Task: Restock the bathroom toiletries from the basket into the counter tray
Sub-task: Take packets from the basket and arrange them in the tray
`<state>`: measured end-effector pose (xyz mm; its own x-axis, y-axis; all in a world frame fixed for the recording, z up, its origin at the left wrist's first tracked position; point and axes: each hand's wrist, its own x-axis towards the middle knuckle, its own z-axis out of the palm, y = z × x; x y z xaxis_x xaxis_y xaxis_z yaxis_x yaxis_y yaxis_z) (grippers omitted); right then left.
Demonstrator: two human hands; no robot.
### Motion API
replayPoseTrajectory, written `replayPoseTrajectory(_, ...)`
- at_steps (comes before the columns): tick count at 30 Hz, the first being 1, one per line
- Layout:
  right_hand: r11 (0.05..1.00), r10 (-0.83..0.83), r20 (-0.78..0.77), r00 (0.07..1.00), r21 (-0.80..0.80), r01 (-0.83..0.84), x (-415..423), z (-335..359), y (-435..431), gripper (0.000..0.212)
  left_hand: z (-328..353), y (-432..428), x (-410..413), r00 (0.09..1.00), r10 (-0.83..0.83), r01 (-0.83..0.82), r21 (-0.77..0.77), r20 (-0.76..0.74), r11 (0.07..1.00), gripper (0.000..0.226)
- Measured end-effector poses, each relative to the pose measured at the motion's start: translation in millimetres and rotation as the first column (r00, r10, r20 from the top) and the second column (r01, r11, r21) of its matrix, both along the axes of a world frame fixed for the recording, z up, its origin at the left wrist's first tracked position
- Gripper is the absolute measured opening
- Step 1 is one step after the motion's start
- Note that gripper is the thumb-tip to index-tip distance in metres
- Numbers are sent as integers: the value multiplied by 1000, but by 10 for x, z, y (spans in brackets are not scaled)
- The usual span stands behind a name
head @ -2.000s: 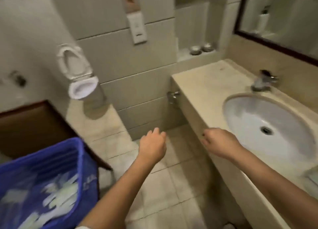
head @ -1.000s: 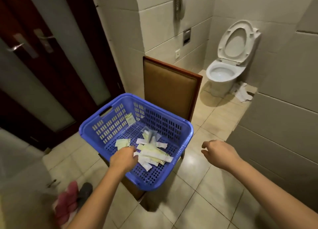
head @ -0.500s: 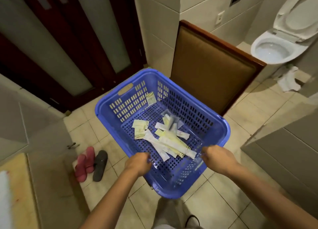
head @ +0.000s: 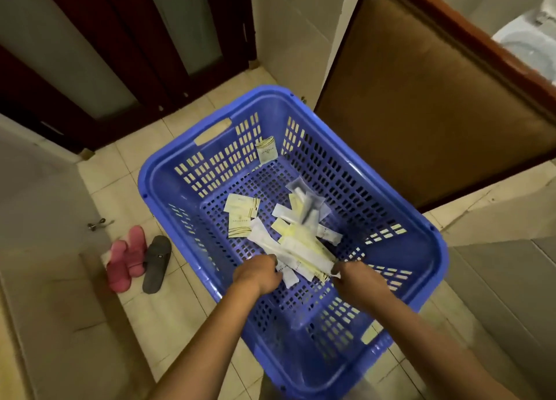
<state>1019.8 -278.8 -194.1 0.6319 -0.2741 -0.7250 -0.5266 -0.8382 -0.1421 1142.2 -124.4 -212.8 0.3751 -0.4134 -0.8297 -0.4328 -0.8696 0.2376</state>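
1. At far left, a pair of pink rubber slippers [head: 125,256] and one dark grey slipper [head: 156,264] lie on the beige floor tiles, well apart from the work.
2. The blue perforated plastic basket [head: 210,174] fills the middle; its far corner is near the brown padded chair back [head: 436,105] at right.
3. The left hand [head: 258,275] is inside the basket at the near end of the pile; its fingers [head: 272,264] curl down over the sachets; I cannot tell whether they have closed on one, since the back of the hand hides them.
4. The task's things, a loose pile of white and pale-yellow toiletry sachets [head: 288,228], lie on the basket floor between and just beyond the two hands; one sachet leans against the far wall; a clear-wrapped item lies on top of the pile towards the back.
5. The right hand [head: 358,281] is beside the pile; its fingers [head: 334,271] are narrow, pinching the near end of a long white sachet [head: 310,256].
6. Judged from this, the step in hand is gathering sachets from the basket; none has left it yet.
7. The bench and its tray are out of view; the next move calls for a firm hold on the thin, slippery packets, a lift clear of the basket wall, then a turn towards the bench to find the tray.
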Motion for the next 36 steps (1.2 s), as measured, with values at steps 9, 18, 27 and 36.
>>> replayPoseTrajectory(9, 999, -46, -216, 975, 7, 49, 420, -1438, -399, 27, -1037, -408, 213, 993, 120, -120, 36, 8, 992, 41)
replayPoseTrajectory(18, 952, -281, -153, 947, 85, 296, 367, -2240, -553, 31, -1777, -680, -94, 916, 374, -365, -86, 146, 927, 36)
replayPoseTrajectory(27, 878, -371, -99, 923, 286, 384, 481, -2352, -450, 22, -2025, -653, -168, 898, 305, -239, -231, 316, 943, 44)
replayPoseTrajectory(36, 907, -324, -61, 944, 264, 328, 524, -2295, -119, 14, -1915, -541, -166, 859, 334, -327, -87, 388, 941, 32)
